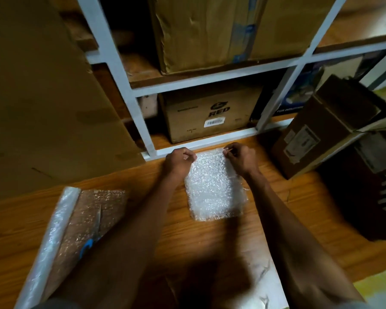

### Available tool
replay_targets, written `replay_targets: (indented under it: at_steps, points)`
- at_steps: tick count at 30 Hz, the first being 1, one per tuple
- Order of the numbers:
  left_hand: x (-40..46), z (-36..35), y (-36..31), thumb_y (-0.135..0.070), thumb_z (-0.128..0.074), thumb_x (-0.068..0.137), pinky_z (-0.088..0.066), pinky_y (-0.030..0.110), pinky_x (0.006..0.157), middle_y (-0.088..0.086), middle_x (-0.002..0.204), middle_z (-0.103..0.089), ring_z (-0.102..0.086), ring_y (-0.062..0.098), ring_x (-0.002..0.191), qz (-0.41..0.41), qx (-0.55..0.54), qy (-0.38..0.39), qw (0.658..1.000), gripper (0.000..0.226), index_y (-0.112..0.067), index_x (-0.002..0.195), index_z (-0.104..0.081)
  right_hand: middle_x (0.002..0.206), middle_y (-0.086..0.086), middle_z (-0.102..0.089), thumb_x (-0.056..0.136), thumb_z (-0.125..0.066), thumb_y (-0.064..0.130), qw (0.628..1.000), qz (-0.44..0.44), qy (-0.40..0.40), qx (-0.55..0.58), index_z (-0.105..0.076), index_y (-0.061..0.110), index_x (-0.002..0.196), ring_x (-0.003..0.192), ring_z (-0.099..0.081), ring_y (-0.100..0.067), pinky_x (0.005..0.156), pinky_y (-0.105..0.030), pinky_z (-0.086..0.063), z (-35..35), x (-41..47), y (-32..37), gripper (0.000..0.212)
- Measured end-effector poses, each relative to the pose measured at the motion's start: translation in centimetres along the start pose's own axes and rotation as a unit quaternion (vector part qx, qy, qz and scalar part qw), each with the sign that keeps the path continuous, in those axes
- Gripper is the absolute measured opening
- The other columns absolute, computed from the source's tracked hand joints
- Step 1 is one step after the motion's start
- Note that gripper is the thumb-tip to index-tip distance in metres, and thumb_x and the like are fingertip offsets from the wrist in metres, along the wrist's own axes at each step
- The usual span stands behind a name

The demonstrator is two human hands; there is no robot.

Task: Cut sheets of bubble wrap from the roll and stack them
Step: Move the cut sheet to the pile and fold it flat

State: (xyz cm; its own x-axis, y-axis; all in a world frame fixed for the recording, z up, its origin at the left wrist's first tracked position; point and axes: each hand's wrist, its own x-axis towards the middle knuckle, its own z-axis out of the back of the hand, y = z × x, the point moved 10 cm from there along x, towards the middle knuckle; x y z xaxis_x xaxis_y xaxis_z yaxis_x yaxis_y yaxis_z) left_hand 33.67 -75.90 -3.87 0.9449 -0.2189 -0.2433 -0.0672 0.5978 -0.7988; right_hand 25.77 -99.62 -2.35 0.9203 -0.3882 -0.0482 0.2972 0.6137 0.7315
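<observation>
- Left hand (178, 162) and right hand (241, 158) each held a pinching grip on the far corners of the bubble wrap stack (214, 186), which lay on the table (276, 230).
- Uneven release could have skewed the top sheet.
- The roll (54, 230) lay well apart.

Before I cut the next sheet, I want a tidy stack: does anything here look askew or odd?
Mostly fine. The clear bubble wrap stack on the wooden floor has ragged edges, uneven on the right. Left hand and right hand pinch its far corners. The blue-handled scissors lie on the unrolled bubble wrap roll.
</observation>
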Motion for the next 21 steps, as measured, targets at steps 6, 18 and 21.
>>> replay_targets:
  at_steps: [6, 18, 21]
  points:
    - [1.8, -0.7, 1.1, -0.031, -0.074, 0.091, -0.054, 0.024, 0.078, -0.009, 0.099, -0.077, -0.069, 0.009, 0.090, -0.031, 0.058, -0.037, 0.997, 0.008, -0.025, 0.095, -0.077, 0.090, -0.002, -0.078, 0.098, -0.069, 0.035, 0.999, 0.014, 0.004, -0.051, -0.075, 0.018, 0.101, 0.081, -0.071, -0.018, 0.071, -0.025, -0.052, -2.0, 2.7, -2.0, 0.019]
    - [0.8, -0.8, 0.4, -0.035, -0.063, 0.095, -0.049, 0.043, 0.096, -0.002, 0.131, -0.054, -0.050, 0.024, 0.119, -0.079, 0.200, -0.157, 0.964, 0.033, -0.033, 0.127, -0.060, 0.125, -0.016, -0.056, 0.100, -0.059, 0.026, 0.980, 0.088, -0.121, -0.132, -0.058, 0.013, 0.128, 0.106, -0.053, -0.032, 0.090, -0.043, -0.044, -1.3, 0.4, 0.0, 0.031]
    - [-1.9, -2.3, -1.3, -0.046, -0.054, 0.096, -0.040, 0.044, 0.101, -0.007, 0.142, -0.044, -0.042, 0.022, 0.127, -0.143, 0.286, -0.140, 0.937, 0.036, -0.038, 0.131, -0.055, 0.142, -0.012, -0.052, 0.102, -0.054, 0.030, 0.962, 0.130, -0.107, -0.215, -0.057, 0.019, 0.131, 0.120, -0.048, -0.029, 0.095, -0.044, -0.039, -3.0, -2.2, 1.9, 0.031]
